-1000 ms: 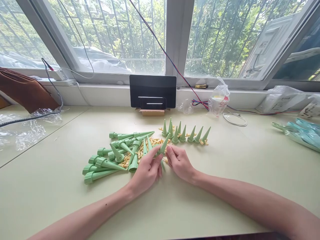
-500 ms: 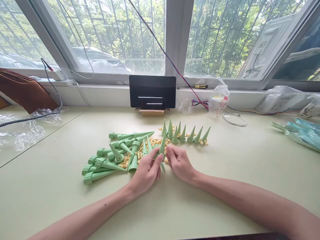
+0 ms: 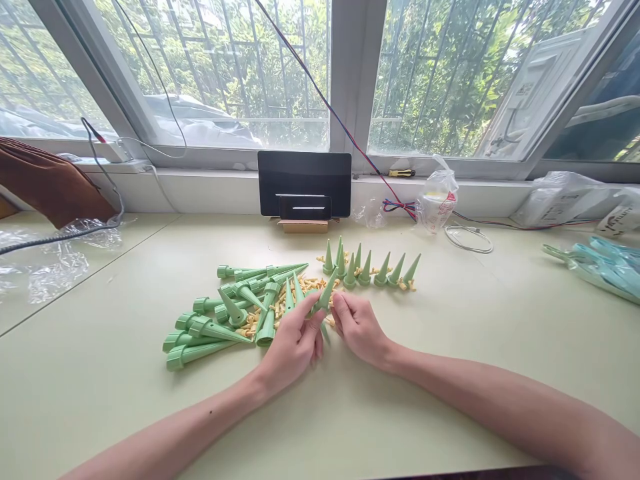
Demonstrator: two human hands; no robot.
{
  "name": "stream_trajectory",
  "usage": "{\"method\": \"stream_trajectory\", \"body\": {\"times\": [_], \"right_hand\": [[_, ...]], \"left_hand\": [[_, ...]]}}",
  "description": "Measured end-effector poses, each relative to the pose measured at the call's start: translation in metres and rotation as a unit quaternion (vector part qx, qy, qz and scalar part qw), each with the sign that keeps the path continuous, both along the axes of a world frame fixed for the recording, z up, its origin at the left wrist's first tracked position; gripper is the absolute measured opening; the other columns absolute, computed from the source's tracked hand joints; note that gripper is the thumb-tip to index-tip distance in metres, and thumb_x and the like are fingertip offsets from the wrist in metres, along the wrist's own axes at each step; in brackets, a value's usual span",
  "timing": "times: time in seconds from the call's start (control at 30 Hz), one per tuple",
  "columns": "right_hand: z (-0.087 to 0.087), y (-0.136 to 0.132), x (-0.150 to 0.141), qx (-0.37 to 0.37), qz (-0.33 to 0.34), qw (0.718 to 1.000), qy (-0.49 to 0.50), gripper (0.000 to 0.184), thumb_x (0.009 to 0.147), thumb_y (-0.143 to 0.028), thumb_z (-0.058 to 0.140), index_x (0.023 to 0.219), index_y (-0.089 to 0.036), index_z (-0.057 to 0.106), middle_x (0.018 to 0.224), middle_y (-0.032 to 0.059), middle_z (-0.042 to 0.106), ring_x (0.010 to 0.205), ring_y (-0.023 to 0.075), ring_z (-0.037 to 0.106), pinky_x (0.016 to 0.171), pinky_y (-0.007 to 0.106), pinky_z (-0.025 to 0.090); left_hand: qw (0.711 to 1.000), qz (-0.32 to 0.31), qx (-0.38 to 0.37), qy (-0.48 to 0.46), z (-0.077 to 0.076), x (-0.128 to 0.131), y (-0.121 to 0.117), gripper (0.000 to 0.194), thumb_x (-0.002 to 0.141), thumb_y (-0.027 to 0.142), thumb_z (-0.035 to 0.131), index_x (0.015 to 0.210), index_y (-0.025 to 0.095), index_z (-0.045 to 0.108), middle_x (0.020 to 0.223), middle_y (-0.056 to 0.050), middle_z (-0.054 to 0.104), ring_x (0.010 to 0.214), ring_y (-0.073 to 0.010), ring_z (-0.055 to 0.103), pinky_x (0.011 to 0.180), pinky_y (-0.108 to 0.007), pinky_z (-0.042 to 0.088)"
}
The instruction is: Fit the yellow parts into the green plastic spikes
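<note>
My left hand (image 3: 295, 337) is closed around a green plastic plant watering spike (image 3: 327, 290), its point up and leaning right. Right beside it, my right hand (image 3: 361, 330) is pinched near the spike's base; its fingertips hide whatever they hold, though small yellow pieces show close to them. Several green spikes (image 3: 215, 327) lie in a heap left of my hands, some upright. Among them is a pile of small yellow valve pieces (image 3: 310, 287). Behind my right hand stands a row of upright spikes (image 3: 383, 272), some with yellow pieces at the base.
A tablet (image 3: 305, 177) and a phone (image 3: 305, 207) lean in a cardboard stand (image 3: 305, 227) at the back. Farther right are a plastic bag (image 3: 437, 200), a coiled white cable (image 3: 469, 240) and turquoise items (image 3: 600, 267). A brown bag (image 3: 53, 187) and clear wrapping (image 3: 60, 267) lie left.
The spike in my left hand has tipped further to the right and sits slightly lower. My right hand stays pinched in nearly the same place.
</note>
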State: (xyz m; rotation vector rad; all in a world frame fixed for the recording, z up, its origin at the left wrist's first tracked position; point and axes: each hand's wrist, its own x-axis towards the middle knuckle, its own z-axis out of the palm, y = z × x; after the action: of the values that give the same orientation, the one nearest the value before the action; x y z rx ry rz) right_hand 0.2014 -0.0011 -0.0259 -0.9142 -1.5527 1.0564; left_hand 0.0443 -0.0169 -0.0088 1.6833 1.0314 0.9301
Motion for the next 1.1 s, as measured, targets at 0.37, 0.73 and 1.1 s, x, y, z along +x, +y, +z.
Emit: {"method": "stream_trajectory", "body": {"times": [0.37,0.73,1.1], "right_hand": [[0.0056,-0.003,0.0003,0.02,-0.006,1.0,-0.015,0.045,0.102,-0.05,0.037,0.067,-0.021,0.04,0.057,-0.0039,0.039,0.052,0.0116,0.04,0.05,0.026,0.035],[0.0033,-0.0026,0.0008,0.031,-0.025,0.998,-0.044,0.042,0.102,-0.045,0.038,0.068,-0.021,0.037,0.059,-0.0045,0.035,0.052,0.0107,0.032,0.049,0.027,0.028],[0.0046,-0.0017,-0.0005,0.058,-0.009,0.998,-0.02,0.039,0.103,-0.039,0.039,0.068,-0.02,0.041,0.06,-0.0042,0.039,0.052,0.0099,0.034,0.05,0.025,0.03]], "left_hand": [[1.0,-0.014,0.003,0.014,0.0009,-0.0007,-0.0017,0.037,0.101,0.045,0.039,0.125,0.021,0.052,0.046,0.007,0.05,0.038,-0.0127,0.044,0.044,-0.024,0.04],[1.0,-0.005,-0.003,0.003,0.0026,0.0015,-0.0011,0.029,0.101,0.048,0.038,0.096,0.022,0.049,0.045,0.01,0.046,0.035,-0.0099,0.042,0.049,-0.025,0.04],[1.0,-0.009,-0.003,0.016,-0.001,0.001,0.0017,0.042,0.101,0.048,0.038,0.131,0.02,0.046,0.046,0.008,0.049,0.04,-0.0122,0.045,0.045,-0.022,0.041]]}}
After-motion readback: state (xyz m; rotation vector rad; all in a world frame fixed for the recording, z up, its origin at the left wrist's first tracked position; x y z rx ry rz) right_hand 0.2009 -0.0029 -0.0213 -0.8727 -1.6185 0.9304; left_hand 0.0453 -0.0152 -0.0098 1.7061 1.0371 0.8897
